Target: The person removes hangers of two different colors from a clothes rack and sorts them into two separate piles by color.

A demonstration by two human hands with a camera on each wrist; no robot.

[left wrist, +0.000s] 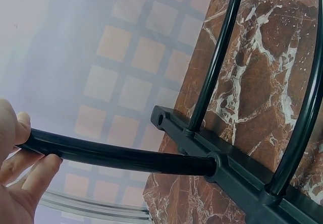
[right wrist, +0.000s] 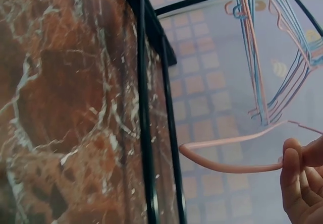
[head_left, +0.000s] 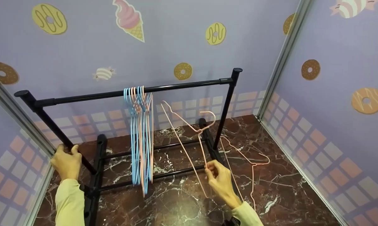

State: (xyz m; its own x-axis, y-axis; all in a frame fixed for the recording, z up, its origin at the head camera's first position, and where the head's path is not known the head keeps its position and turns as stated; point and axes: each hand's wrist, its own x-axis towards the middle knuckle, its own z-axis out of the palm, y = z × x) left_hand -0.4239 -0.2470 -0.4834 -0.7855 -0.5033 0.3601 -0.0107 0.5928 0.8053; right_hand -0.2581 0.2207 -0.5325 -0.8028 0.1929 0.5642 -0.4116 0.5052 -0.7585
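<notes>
**Hands at the black garment rack**

A dark red marble floor point(head_left: 182, 201) fills the lower frame, walled by lilac panels printed with doughnuts. On it stands a black metal garment rack point(head_left: 138, 91), its top rail crossing the centre of the head view. A bunch of blue and pink wire hangers point(head_left: 141, 138) hangs from that rail, left of centre. Another pink wire hanger point(head_left: 254, 163) lies on the floor at right. The left hand point(head_left: 66, 163), at lower left, has its grip clamped round the rack's slanting side post. The right hand point(head_left: 220, 180), lower centre, pinches a thin pink wire hanger point(head_left: 189, 141), hook uppermost, just right of the hanging bunch.
</notes>
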